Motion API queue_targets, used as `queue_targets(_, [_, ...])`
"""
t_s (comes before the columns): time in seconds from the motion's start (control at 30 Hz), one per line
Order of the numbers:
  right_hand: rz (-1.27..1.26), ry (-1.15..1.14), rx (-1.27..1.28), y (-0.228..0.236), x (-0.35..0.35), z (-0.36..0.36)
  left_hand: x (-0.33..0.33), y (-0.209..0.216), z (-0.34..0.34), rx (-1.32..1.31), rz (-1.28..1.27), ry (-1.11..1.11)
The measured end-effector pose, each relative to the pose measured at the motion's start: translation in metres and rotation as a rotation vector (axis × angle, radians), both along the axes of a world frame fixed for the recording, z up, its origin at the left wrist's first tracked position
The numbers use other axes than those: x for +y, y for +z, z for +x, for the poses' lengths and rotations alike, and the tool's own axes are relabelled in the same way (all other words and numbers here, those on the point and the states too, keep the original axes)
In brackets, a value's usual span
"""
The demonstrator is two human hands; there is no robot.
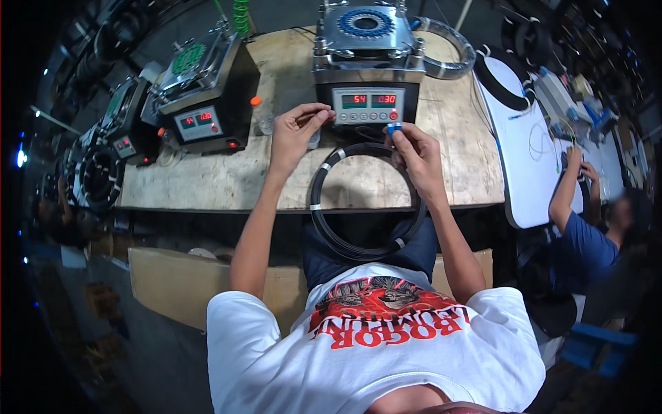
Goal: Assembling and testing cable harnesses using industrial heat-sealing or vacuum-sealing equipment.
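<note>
My right hand (418,155) pinches small blue cable connectors (394,129) between thumb and fingertips, just in front of a bench machine's panel. To the left of the panel, my left hand (298,130) is raised with thumb and forefinger pinched together; anything between them is too small to make out. Below my hands, a black cable coil (319,190) bound with white bands leans over the table's front edge near my lap. The bench machine (365,72) has a black body, a lit red display and a steel top bearing a blue ring of parts.
Two similar machines (207,103) stand to the left, with green rings on top. Behind the right hand lies another cable coil (448,65) on the wooden table (455,172). At the right, a co-worker (586,234) handles thin cables at a white table (527,200). Cardboard (179,279) lies beside my lap.
</note>
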State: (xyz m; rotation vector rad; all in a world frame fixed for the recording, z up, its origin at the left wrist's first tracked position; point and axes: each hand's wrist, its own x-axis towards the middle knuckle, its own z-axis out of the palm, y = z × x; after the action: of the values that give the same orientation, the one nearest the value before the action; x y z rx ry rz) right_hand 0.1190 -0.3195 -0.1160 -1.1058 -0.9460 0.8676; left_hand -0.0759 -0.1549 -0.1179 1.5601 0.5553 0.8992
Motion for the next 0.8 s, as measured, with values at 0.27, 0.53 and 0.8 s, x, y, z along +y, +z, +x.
queue_targets(0.27, [0.027, -0.069, -0.058, 0.003, -0.004, -0.008, -0.068, 0.013, 0.057, -0.416, -0.194, -0.036])
queue_targets(0.53, [0.031, -0.073, -0.131, 0.008, -0.003, -0.018, -0.075, -0.003, 0.055, -0.538, -0.332, -0.09])
queue_targets(0.8, [0.006, -0.062, -0.147, 0.012, -0.005, -0.019, -0.07, 0.0, 0.047, -0.479, -0.28, -0.116])
